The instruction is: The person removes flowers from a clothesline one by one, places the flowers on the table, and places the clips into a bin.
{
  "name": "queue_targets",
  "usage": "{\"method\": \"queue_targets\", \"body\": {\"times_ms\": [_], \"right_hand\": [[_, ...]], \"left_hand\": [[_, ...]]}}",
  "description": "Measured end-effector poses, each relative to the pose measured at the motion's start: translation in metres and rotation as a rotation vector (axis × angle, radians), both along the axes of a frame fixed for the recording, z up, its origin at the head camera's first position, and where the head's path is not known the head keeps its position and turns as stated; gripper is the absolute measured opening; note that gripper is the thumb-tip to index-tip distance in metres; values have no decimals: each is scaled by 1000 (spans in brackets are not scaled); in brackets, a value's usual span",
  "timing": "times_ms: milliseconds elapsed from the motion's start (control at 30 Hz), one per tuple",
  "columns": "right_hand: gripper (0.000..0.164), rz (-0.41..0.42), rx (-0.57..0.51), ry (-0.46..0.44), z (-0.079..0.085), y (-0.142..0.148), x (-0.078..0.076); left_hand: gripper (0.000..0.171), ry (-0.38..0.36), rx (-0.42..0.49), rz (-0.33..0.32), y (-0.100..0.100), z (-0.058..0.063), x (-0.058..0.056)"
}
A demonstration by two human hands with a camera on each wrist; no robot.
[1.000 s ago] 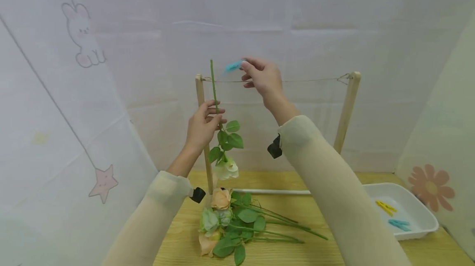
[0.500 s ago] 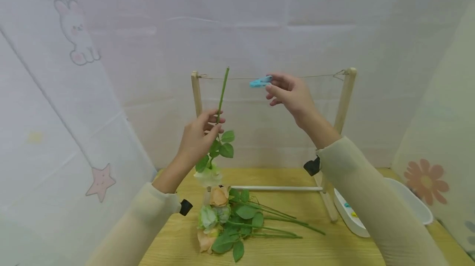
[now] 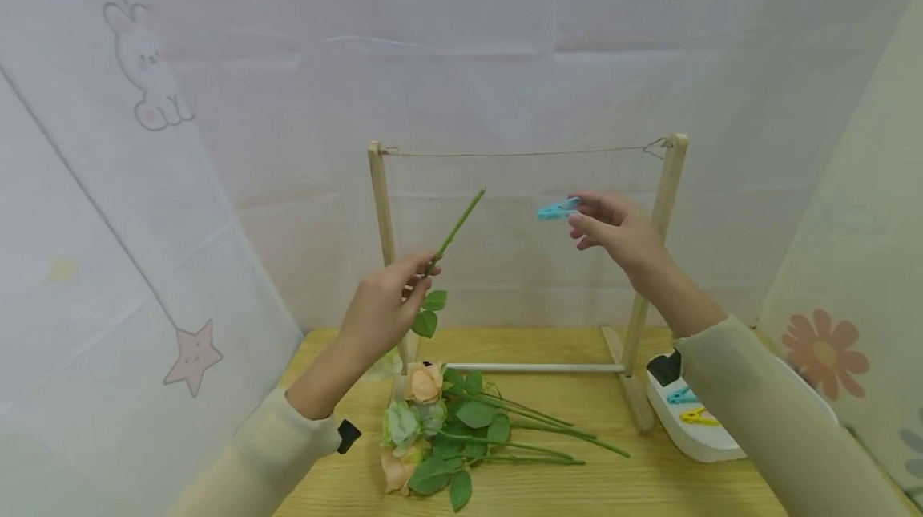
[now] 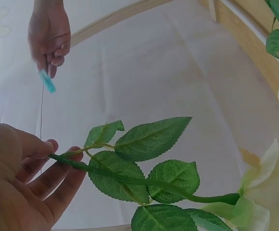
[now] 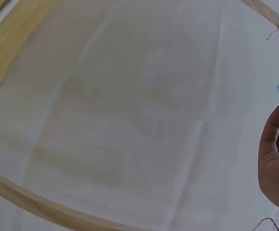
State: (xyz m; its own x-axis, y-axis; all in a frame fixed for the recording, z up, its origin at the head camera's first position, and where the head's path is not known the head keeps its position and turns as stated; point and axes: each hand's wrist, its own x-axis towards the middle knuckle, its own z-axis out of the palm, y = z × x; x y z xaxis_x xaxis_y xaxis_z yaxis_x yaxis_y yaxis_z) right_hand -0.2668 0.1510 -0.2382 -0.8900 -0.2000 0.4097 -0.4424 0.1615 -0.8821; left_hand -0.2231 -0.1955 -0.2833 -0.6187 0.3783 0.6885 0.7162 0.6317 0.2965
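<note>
In the head view my left hand (image 3: 385,300) pinches the green stem of an artificial rose (image 3: 459,226), its cut end tilted up to the right. The left wrist view shows that rose's pale cream bloom (image 4: 267,192) and serrated leaves, with thumb and fingertips on the stem. My right hand (image 3: 620,232) pinches a light-blue clothespin (image 3: 557,210) below the string and apart from it. Behind both hands, the thin string (image 3: 505,154) runs between two wooden posts. Most of the held bloom is hidden behind my left hand and wrist in the head view.
Several peach and pale-green roses (image 3: 425,421) lie on the wooden table (image 3: 534,493), stems pointing right. A white tray (image 3: 699,445) with blue and yellow clothespins stands at the right, partly behind my right sleeve. The frame's right post (image 3: 671,172) and white bottom bar (image 3: 534,368) are nearby.
Both hands have come down from string height. My right hand with the clothespin has moved right, and the rose stem in my left hand has tilted to the right.
</note>
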Motion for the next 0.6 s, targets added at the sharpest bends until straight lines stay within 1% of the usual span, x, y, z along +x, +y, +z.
{"method": "queue_targets", "body": {"times_ms": [100,233,367,467,600], "right_hand": [[41,17,-1,24,-7,11,6],[38,31,-9,38,-15,26,14],[34,31,-40,25,-22,37,21],[33,19,-46,19,-26,47,27],[35,-14,-38,8,-33,61,35]], "left_hand": [[37,38,-28,6,-1,-4,4],[37,138,-92,3,-1,-14,8],[37,230,-165,9,0,-24,11],[38,274,-211,23,3,-29,14],[40,309,-240,35,7,-33,19]]}}
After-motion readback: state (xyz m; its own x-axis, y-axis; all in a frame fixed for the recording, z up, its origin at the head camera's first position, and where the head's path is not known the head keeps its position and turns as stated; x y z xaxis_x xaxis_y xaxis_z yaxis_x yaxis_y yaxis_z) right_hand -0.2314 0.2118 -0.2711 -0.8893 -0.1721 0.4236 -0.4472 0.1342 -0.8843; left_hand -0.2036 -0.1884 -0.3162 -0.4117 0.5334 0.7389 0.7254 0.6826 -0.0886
